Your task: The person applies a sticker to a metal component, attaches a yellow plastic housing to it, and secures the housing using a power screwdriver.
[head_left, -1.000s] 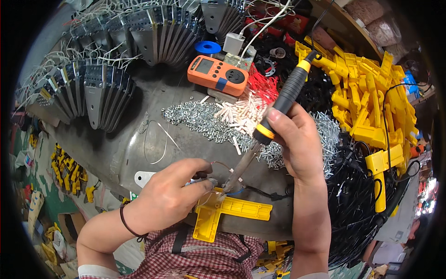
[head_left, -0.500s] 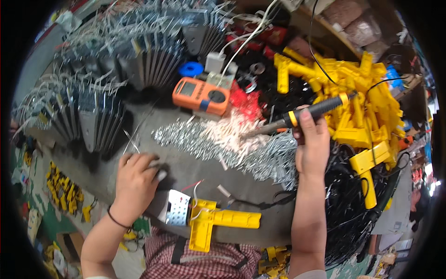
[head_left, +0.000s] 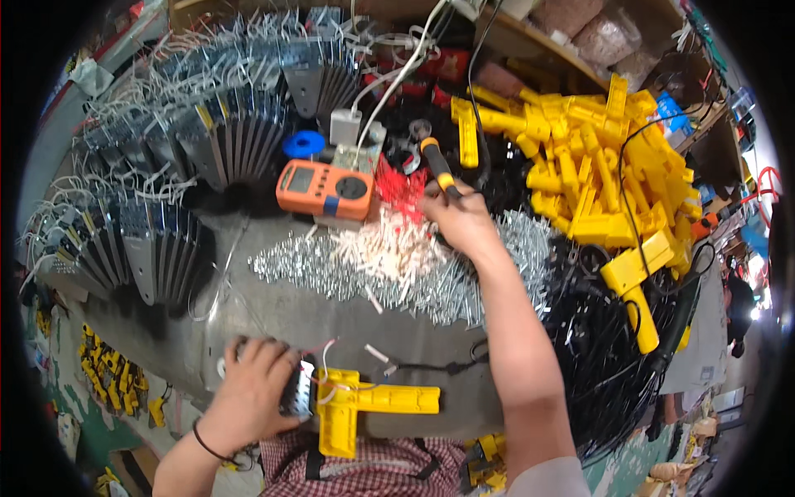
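My right hand (head_left: 464,219) is closed round the lower end of a soldering iron (head_left: 436,162) with a black and yellow handle. The iron points up and away, its far end near a metal ring (head_left: 420,129); I cannot make out its tip. My left hand (head_left: 258,388) grips a small perforated metal block (head_left: 303,389) at the table's near edge, fingers over its top and thumb below. Thin red and white wires run from the block to an open yellow plastic housing (head_left: 356,402), T-shaped, lying just right of it.
White sleeves (head_left: 389,244) and silvery metal pins (head_left: 331,269) lie heaped mid-table. Behind them are an orange multimeter (head_left: 325,190) and a blue spool (head_left: 304,144). Metal plates with wires (head_left: 149,257) stand left. Yellow housings (head_left: 604,174) and black cables (head_left: 604,356) pile up right.
My right hand has swung left and away, turning the iron from pointing at the white sleeves to pointing farther back. My left hand has come down onto the metal block.
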### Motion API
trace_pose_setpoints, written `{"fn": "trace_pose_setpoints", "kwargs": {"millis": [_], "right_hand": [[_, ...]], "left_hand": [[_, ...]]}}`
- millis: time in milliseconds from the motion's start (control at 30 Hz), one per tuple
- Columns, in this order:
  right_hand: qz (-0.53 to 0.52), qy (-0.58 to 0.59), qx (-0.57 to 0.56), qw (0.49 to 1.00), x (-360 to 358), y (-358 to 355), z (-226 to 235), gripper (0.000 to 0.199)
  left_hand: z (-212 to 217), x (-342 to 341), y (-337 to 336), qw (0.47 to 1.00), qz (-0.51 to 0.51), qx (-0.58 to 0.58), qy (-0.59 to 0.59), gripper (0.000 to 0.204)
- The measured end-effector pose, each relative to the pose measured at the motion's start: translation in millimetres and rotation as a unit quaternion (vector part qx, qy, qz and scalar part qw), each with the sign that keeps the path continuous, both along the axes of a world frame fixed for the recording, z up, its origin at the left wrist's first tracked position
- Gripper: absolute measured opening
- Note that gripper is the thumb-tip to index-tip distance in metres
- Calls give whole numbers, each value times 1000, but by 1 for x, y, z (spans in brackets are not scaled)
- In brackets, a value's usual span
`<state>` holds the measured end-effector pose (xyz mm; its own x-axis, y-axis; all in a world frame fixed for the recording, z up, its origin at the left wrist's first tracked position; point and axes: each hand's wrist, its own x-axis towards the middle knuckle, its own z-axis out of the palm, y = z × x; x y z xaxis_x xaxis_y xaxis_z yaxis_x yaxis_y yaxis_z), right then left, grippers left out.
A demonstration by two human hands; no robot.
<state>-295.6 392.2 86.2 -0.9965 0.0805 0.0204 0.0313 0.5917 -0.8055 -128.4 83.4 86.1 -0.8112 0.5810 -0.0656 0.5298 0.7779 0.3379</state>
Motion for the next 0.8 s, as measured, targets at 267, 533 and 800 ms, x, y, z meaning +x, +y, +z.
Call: {"fn": "trace_pose_setpoints", "kwargs": {"millis": [267,533,800], "right_hand": [[346,-48,9,937,137,-16,-24,20],[304,-172,-121,929,171,-18,9,24],[227,54,-54,971,164,-80,8,17]], "left_hand": [[28,-8,42,988,-46,97,108,76],[20,7,56,981,-99,18,164,43],[-19,4,15,927,155,330,-86,29]]}}
